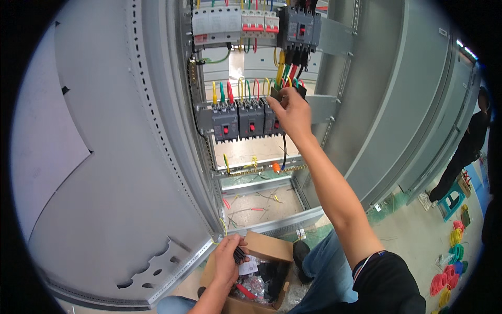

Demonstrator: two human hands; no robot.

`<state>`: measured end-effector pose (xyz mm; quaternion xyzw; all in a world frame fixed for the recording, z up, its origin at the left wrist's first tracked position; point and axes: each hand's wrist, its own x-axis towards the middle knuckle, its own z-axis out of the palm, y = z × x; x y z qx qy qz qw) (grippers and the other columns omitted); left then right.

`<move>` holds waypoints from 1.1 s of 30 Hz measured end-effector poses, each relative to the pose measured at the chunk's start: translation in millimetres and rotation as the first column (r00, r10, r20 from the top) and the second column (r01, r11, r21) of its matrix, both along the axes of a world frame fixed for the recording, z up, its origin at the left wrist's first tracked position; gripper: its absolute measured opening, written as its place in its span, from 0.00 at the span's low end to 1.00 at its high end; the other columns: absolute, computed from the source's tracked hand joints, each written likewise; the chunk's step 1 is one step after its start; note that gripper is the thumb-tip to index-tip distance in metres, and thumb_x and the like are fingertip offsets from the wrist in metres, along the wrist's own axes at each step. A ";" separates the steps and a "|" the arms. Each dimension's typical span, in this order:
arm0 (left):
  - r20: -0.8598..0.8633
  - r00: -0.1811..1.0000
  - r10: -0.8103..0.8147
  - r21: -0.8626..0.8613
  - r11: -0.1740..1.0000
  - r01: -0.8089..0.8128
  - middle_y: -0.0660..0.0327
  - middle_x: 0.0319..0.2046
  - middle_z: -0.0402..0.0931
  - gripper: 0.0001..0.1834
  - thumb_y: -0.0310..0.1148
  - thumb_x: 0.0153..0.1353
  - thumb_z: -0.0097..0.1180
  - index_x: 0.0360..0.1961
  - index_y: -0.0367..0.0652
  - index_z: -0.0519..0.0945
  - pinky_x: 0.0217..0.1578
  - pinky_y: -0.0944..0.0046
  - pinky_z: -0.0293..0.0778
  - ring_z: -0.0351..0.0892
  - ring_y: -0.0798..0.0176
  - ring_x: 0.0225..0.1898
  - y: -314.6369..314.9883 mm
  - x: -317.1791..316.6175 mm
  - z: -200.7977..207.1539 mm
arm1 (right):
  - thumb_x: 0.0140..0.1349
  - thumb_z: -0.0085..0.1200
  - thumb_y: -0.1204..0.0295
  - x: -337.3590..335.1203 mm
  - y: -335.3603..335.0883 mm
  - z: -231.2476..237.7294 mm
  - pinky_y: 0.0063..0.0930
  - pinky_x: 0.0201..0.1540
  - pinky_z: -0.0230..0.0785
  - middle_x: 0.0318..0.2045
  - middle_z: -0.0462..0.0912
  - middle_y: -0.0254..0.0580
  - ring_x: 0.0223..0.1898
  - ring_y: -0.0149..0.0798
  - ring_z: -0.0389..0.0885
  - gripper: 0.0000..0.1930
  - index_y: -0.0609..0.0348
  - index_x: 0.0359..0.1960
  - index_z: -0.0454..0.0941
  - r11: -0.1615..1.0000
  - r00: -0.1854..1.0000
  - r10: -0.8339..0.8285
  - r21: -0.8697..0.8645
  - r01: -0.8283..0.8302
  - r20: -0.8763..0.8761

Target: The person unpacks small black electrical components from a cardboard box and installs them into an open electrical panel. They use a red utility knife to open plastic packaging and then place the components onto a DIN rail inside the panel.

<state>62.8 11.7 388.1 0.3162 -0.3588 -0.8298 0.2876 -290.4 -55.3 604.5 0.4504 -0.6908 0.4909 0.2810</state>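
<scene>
My right hand (pixel 294 114) is raised to the top of the rightmost breaker (pixel 272 123) in the middle row. Its fingers pinch a thin dark plate (pixel 275 93) beside the colored wires. Two more dark molded-case breakers, the left one (pixel 225 124) and the middle one (pixel 252 121), sit alongside with yellow, green and red wires on top. Low down, my left hand (pixel 228 260) is closed around several thin black pieces (pixel 239 255), just over an open cardboard box (pixel 268 246). The fingers partly cover these pieces, so their exact kind is unclear.
A larger breaker (pixel 303 29) and white modular breakers (pixel 260 23) are mounted above. Grey cabinet door (pixel 104 157) stands left. An orange-capped part (pixel 276 167) rests at the lower rail. At right are wire coils (pixel 456 236), a teal stool (pixel 451 201) and another person (pixel 470 138).
</scene>
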 end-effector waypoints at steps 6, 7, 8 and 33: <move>-0.016 0.999 -0.033 -0.004 0.999 0.033 0.60 0.35 0.81 0.15 0.45 0.74 0.59 0.44 0.42 0.81 0.28 0.64 0.80 0.83 0.66 0.32 -0.1 1.0 -0.7 | 0.70 0.63 0.56 19.8 15.8 51.3 0.43 0.65 0.67 0.55 0.84 0.49 0.61 0.55 0.78 0.20 0.58 0.52 0.81 0.808 0.853 0.031 -0.489 -0.328 -0.521; -0.017 0.999 -0.040 0.001 0.999 0.040 0.60 0.36 0.82 0.15 0.44 0.74 0.59 0.45 0.42 0.81 0.28 0.64 0.80 0.83 0.66 0.32 -0.3 2.4 -1.9 | 0.70 0.63 0.55 20.7 7.6 52.8 0.46 0.67 0.64 0.57 0.83 0.48 0.63 0.55 0.76 0.20 0.58 0.53 0.81 0.799 0.853 0.037 -0.497 -0.338 -0.521; -0.008 0.999 -0.038 0.011 0.999 0.039 0.60 0.36 0.82 0.15 0.44 0.74 0.59 0.45 0.42 0.81 0.28 0.64 0.80 0.83 0.66 0.32 -0.7 4.5 -2.1 | 0.70 0.63 0.55 21.7 -4.2 51.7 0.48 0.70 0.61 0.60 0.81 0.48 0.66 0.56 0.73 0.20 0.58 0.53 0.81 0.789 0.852 0.043 -0.505 -0.349 -0.521; -0.118 0.992 -0.035 0.088 0.995 0.046 0.53 0.42 0.81 0.25 0.49 0.76 0.53 0.62 0.39 0.72 0.33 0.56 0.80 0.84 0.59 0.35 -1.2 10.8 16.0 | 0.56 0.74 0.51 65.4 -12.3 -45.6 0.47 0.56 0.75 0.49 0.87 0.47 0.51 0.52 0.85 0.30 0.61 0.51 0.83 0.768 0.703 0.631 0.137 -0.625 -0.328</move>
